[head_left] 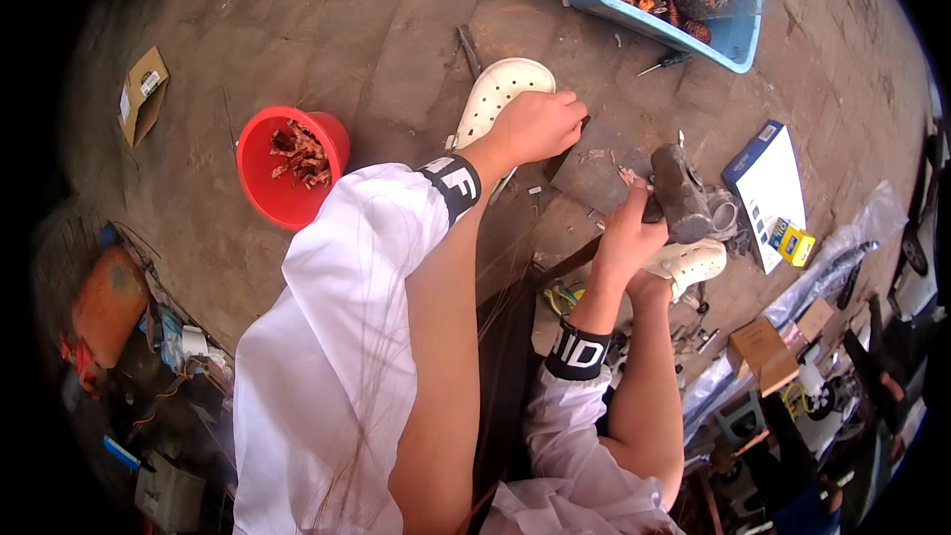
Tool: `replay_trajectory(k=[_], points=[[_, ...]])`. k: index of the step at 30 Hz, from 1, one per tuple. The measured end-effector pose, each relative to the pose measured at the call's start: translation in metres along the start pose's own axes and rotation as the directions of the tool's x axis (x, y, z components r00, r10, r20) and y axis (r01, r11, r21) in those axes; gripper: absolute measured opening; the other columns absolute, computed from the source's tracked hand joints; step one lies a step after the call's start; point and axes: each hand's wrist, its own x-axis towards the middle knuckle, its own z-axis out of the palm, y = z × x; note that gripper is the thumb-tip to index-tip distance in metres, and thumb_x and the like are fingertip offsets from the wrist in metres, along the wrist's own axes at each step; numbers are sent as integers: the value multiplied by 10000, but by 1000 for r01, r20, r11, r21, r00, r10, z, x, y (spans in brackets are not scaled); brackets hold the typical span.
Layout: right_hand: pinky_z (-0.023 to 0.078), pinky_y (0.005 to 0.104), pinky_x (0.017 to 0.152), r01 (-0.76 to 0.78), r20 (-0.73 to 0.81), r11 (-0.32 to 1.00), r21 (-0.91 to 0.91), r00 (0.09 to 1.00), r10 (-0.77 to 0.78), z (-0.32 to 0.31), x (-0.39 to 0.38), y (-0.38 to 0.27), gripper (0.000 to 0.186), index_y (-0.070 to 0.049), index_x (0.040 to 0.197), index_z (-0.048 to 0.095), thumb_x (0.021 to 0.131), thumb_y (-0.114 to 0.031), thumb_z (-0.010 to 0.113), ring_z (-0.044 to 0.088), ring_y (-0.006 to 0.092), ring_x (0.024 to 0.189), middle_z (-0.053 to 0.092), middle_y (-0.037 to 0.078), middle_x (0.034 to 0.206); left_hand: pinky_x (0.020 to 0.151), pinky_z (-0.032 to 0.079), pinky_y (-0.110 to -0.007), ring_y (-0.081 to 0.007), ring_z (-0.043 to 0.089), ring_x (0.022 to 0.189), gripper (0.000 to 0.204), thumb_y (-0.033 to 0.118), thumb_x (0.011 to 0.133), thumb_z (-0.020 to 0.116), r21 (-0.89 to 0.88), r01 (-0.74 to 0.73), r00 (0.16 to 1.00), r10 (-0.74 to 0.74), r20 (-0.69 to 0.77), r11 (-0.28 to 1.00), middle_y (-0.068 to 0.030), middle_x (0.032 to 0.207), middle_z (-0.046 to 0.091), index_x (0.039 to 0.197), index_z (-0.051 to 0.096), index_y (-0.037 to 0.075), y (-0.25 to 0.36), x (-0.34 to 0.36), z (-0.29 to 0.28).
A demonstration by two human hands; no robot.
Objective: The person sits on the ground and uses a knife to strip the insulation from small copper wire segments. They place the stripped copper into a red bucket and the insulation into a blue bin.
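Observation:
My left hand rests beside a white clog on my left foot, fingers curled at the edge of a dark metal plate; what they hold is hidden. My right hand is closed on what looks like the dark handle of a hammer with a heavy grey metal head. Small copper-coloured scraps lie near its fingertips. My right foot, in another white clog, is just beyond that hand.
A red bucket with copper scraps is at left, near torn cardboard. A blue crate of copper coils stands at the top, a screwdriver beside it. Boxes, plastic sheeting and assorted clutter line the right; more clutter lies lower left.

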Motion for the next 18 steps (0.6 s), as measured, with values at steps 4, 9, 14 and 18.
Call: replay_trajectory(k=[4, 9, 14, 18], points=[[484, 354, 843, 182, 50, 931, -318, 983, -175, 23, -1, 10, 258, 107, 1035, 617, 896, -110, 614, 643, 242, 887, 687, 161, 971, 618, 533, -416, -301, 637, 684, 118, 178, 815, 607, 14, -15, 999, 15, 34, 1000, -88, 794, 594, 770, 611, 69, 6, 10, -1], [459, 291, 656, -91, 63, 990, 111, 994, 85, 18, 12, 25, 256, 104, 947, 647, 884, -143, 631, 546, 113, 691, 648, 46, 788, 627, 533, -415, -296, 639, 697, 114, 182, 816, 606, -4, -30, 999, 30, 31, 1000, -86, 801, 591, 788, 612, 72, 7, 12, 0], [325, 264, 424, -50, 51, 981, 187, 998, 41, 0, -6, -39, 189, -45, 755, 547, 930, -106, 582, 420, 81, 444, 461, -46, 551, 583, 512, -405, -293, 617, 660, 117, 170, 793, 632, 5, 1, 1000, -1, -30, 1000, -85, 748, 550, 749, 585, 71, -4, -6, 3], [475, 356, 710, 78, 1, 970, -229, 997, -80, 13, 8, 13, 236, 85, 933, 626, 913, -150, 612, 625, 252, 724, 646, 103, 759, 609, 531, -412, -303, 639, 691, 112, 171, 807, 608, 6, -42, 999, 42, 9, 999, -91, 781, 594, 761, 616, 70, 9, 16, 3]])
